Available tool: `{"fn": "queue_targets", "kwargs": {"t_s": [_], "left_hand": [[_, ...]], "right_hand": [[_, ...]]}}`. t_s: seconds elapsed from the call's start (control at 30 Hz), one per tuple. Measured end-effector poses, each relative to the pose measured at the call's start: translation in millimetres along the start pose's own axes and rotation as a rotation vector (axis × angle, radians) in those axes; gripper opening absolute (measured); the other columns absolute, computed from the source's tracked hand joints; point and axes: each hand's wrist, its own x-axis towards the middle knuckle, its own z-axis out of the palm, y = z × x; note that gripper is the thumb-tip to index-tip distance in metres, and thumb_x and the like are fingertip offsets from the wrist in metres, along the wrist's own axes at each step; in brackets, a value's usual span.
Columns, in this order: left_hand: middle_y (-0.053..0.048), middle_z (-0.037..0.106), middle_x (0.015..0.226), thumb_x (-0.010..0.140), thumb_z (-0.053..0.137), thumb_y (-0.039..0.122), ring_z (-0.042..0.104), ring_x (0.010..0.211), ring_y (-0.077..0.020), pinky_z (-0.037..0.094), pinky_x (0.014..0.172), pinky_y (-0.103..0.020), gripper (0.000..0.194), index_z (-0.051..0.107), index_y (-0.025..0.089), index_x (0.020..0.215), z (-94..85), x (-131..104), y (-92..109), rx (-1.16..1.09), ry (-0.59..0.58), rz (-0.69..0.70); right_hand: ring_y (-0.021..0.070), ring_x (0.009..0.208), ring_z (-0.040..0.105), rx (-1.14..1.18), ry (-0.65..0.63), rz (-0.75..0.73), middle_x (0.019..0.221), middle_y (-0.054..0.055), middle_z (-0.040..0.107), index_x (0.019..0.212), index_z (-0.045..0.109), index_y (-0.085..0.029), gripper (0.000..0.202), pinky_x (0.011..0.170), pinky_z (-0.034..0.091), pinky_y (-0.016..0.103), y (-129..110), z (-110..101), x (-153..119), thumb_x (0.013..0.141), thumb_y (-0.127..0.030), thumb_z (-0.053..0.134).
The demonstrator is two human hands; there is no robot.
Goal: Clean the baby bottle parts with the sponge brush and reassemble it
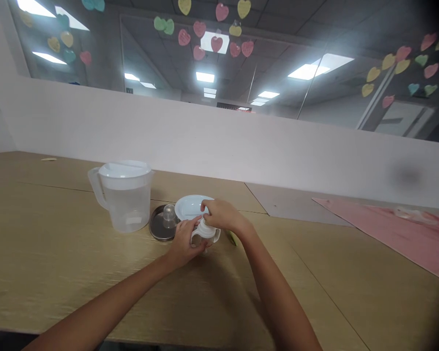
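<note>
A small clear bottle with a white top and white side handles [206, 229] is between my hands, above the wooden table. My left hand [184, 243] is wrapped round its left side. My right hand [221, 214] is closed at the white top, fingers curled over it. Just behind them lies a white plate [186, 206], partly covered by my hands. To the left, a clear dome-shaped cap [169, 214] stands in a round dark metal tray [158, 233].
A large lidded plastic pitcher [129, 200] with clear liquid stands left of the tray. A green and yellow item [232, 238] lies beside my right wrist. Pink sheeting [395, 226] covers the far right of the table [76, 253]. A white wall rises behind.
</note>
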Motion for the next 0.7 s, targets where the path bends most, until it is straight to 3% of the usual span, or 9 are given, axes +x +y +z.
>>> {"fn": "queue_targets", "kwargs": {"t_s": [0.13,0.27,0.4,0.6,0.7], "left_hand": [[-0.012,0.059,0.111,0.078,0.053,0.048,0.054,0.102,-0.0269,0.035,0.093,-0.044,0.062,0.040,0.019,0.131,-0.1,-0.4,1.0,0.011,-0.006,-0.014],[-0.012,0.058,0.114,0.078,0.054,0.047,0.052,0.105,-0.0274,0.034,0.094,-0.044,0.061,0.039,0.019,0.130,0.7,-1.0,-0.7,0.005,-0.010,-0.009],[-0.012,0.058,0.112,0.077,0.056,0.045,0.052,0.106,-0.0274,0.033,0.096,-0.045,0.064,0.037,0.018,0.131,2.7,-1.6,-1.3,0.002,0.024,-0.020],[-0.010,0.057,0.118,0.079,0.053,0.050,0.050,0.110,-0.0269,0.033,0.096,-0.044,0.050,0.046,0.020,0.119,4.2,-2.6,-0.3,-0.031,0.028,-0.042],[-0.010,0.056,0.120,0.079,0.054,0.052,0.049,0.111,-0.0264,0.034,0.096,-0.043,0.053,0.045,0.020,0.120,3.8,-2.6,-0.1,-0.039,0.035,-0.057]], "right_hand": [[0.0160,0.077,0.060,-0.012,0.002,0.029,0.096,0.008,0.068,0.109,0.057,-0.017,0.032,0.059,0.033,0.023,-1.5,-0.2,0.7,0.079,-0.020,0.046],[0.0220,0.091,0.061,-0.002,0.015,0.047,0.109,0.011,0.065,0.124,0.048,-0.016,0.049,0.066,0.038,0.026,1.4,-1.0,-2.1,0.080,-0.037,0.050],[0.0231,0.098,0.060,0.052,-0.111,-0.002,0.116,0.012,0.062,0.132,0.041,-0.017,0.063,0.069,0.042,0.026,2.0,4.3,-0.9,0.075,-0.042,0.056],[0.0267,0.093,0.062,-0.145,-0.064,0.111,0.102,0.017,0.066,0.115,0.053,-0.011,0.047,0.068,0.044,0.030,-11.0,14.4,5.9,0.084,-0.045,0.043],[0.0262,0.090,0.063,-0.186,-0.043,0.122,0.100,0.017,0.066,0.110,0.055,-0.012,0.046,0.067,0.044,0.030,-13.1,16.1,7.0,0.084,-0.047,0.043]]}}
